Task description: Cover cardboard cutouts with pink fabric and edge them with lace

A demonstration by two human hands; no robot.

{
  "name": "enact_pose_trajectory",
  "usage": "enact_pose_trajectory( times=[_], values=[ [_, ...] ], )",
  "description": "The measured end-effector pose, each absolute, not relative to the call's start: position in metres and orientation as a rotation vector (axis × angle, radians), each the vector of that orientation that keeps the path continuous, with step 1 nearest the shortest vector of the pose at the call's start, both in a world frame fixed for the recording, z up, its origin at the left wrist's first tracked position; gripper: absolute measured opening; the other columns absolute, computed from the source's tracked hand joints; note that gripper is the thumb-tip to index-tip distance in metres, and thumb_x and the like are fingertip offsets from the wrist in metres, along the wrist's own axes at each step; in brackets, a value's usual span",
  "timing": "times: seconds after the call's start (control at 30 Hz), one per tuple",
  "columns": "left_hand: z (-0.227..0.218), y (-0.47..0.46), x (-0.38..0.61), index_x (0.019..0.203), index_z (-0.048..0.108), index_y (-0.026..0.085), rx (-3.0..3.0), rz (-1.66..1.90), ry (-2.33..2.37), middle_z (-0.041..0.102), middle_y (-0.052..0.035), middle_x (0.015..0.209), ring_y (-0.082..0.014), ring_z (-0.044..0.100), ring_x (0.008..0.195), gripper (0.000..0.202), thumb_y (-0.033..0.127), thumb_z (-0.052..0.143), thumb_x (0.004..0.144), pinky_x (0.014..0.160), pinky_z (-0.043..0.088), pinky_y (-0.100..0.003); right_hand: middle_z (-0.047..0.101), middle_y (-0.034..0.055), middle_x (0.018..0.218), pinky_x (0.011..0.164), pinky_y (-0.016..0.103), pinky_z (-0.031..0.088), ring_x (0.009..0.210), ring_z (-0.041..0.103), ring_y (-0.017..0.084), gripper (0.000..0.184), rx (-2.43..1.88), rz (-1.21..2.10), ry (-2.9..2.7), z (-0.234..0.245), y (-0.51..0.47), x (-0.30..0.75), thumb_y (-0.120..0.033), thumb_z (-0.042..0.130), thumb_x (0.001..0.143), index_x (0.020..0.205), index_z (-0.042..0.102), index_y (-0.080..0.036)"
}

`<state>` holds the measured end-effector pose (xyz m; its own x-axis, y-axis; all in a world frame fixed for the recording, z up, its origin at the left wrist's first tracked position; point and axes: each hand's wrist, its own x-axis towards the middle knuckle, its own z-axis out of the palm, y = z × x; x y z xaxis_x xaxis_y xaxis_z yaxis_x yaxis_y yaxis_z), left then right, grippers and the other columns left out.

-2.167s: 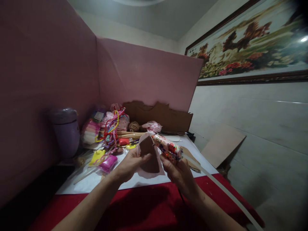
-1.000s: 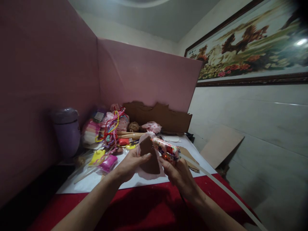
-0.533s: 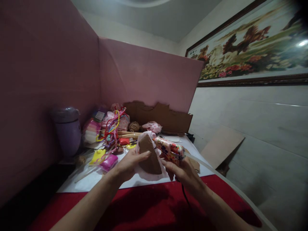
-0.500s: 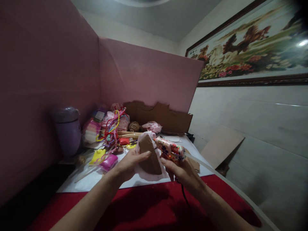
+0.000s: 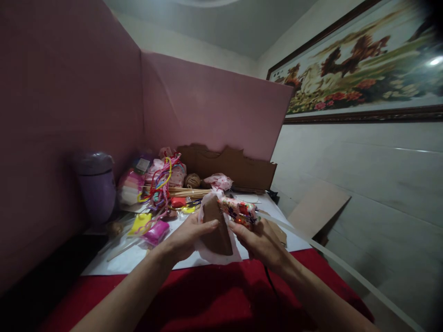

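Head view. I read the glue gun (image 5: 238, 211) as a short barrel in a floral print of red, white and dark blue, with a small red light on its underside. Its long axis runs 10 to 4 o'clock, and the nozzle points to 10, at the top edge of the brown cardboard piece (image 5: 215, 228). A pale glue stick (image 5: 346, 269) trails off toward 4. Right hand (image 5: 259, 240) closed round the gun. Left hand (image 5: 187, 235) pinches the cardboard and its pink fabric (image 5: 218, 256). All held above the bench (image 5: 131, 260), frame centre.
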<state>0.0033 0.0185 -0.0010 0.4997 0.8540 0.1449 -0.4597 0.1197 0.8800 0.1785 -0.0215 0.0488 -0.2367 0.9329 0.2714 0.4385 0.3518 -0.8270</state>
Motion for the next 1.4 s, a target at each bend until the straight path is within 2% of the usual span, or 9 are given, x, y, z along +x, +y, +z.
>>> enact_pose_trajectory(
  times=[0.17, 0.3, 0.5, 0.7, 0.97, 1.23, 1.4],
  values=[
    [-0.0009, 0.0172, 0.0029, 0.104, 0.063, 0.013, 1.06, 1.011, 0.447, 0.069, -0.0104, 0.095, -0.0186, 0.065, 0.08, 0.034, 0.019, 0.07, 0.071, 0.078, 0.047, -0.031, 0.042, -0.0051, 0.043, 0.048, 0.022, 0.035, 0.046, 0.043, 0.011, 0.027, -1.212, 0.733, -1.864, 0.0475, -0.0218, 0.1799, -0.035, 0.048, 0.086, 0.074, 0.063, -0.017],
    [-0.003, 0.0189, 0.0028, 0.099, 0.065, 0.013, 1.072, 1.005, 0.446, 0.07, -0.0104, 0.093, -0.0186, 0.065, 0.078, 0.031, 0.021, 0.071, 0.07, 0.077, 0.047, -0.031, 0.04, -0.0059, 0.043, 0.05, 0.022, 0.035, 0.045, 0.041, 0.011, 0.027, -1.249, 0.754, -1.892, 0.0484, -0.0241, 0.1789, -0.036, 0.047, 0.087, 0.078, 0.064, -0.017],
    [-0.0009, 0.0177, 0.003, 0.101, 0.065, 0.013, 1.07, 0.996, 0.455, 0.07, -0.0103, 0.094, -0.0188, 0.064, 0.08, 0.032, 0.02, 0.071, 0.071, 0.077, 0.047, -0.031, 0.05, -0.0023, 0.047, 0.053, 0.022, 0.036, 0.052, 0.049, 0.013, 0.027, -1.332, 0.596, -1.891, 0.0539, -0.0254, 0.1779, -0.036, 0.049, 0.086, 0.074, 0.066, -0.017],
    [-0.0021, 0.0175, 0.0039, 0.099, 0.065, 0.012, 1.079, 1.006, 0.473, 0.07, -0.0102, 0.092, -0.0183, 0.064, 0.08, 0.032, 0.02, 0.072, 0.069, 0.076, 0.047, -0.03, 0.044, -0.004, 0.04, 0.053, 0.023, 0.035, 0.051, 0.049, 0.014, 0.03, -1.366, 0.601, -1.928, 0.0513, -0.0245, 0.1796, -0.038, 0.047, 0.086, 0.074, 0.067, -0.018],
    [-0.0033, 0.0187, 0.0035, 0.099, 0.066, 0.013, 1.098, 1.005, 0.489, 0.069, -0.0111, 0.095, -0.0188, 0.064, 0.081, 0.033, 0.023, 0.073, 0.069, 0.078, 0.046, -0.03, 0.042, -0.0025, 0.036, 0.048, 0.024, 0.031, 0.046, 0.045, 0.013, 0.043, -1.44, 0.571, -1.917, 0.0498, -0.0275, 0.1815, -0.043, 0.048, 0.085, 0.05, 0.055, -0.019],
    [-0.0037, 0.0179, 0.0042, 0.097, 0.066, 0.014, 1.102, 0.997, 0.487, 0.07, -0.0086, 0.093, -0.0179, 0.064, 0.08, 0.032, 0.023, 0.074, 0.067, 0.077, 0.046, -0.029, 0.047, -0.0026, 0.041, 0.052, 0.024, 0.035, 0.051, 0.049, 0.015, 0.03, -1.318, 0.635, -1.891, 0.0525, -0.0246, 0.1785, -0.038, 0.049, 0.085, 0.07, 0.065, -0.019],
    [-0.0021, 0.0178, 0.0049, 0.098, 0.066, 0.013, 1.104, 1.0, 0.501, 0.07, -0.0099, 0.092, -0.0193, 0.064, 0.081, 0.034, 0.024, 0.074, 0.067, 0.078, 0.046, -0.031, 0.047, -0.0028, 0.042, 0.052, 0.024, 0.035, 0.051, 0.048, 0.014, 0.033, -1.323, 0.633, -1.891, 0.0482, -0.0284, 0.1814, -0.039, 0.049, 0.085, 0.062, 0.061, -0.019]
  ],
)
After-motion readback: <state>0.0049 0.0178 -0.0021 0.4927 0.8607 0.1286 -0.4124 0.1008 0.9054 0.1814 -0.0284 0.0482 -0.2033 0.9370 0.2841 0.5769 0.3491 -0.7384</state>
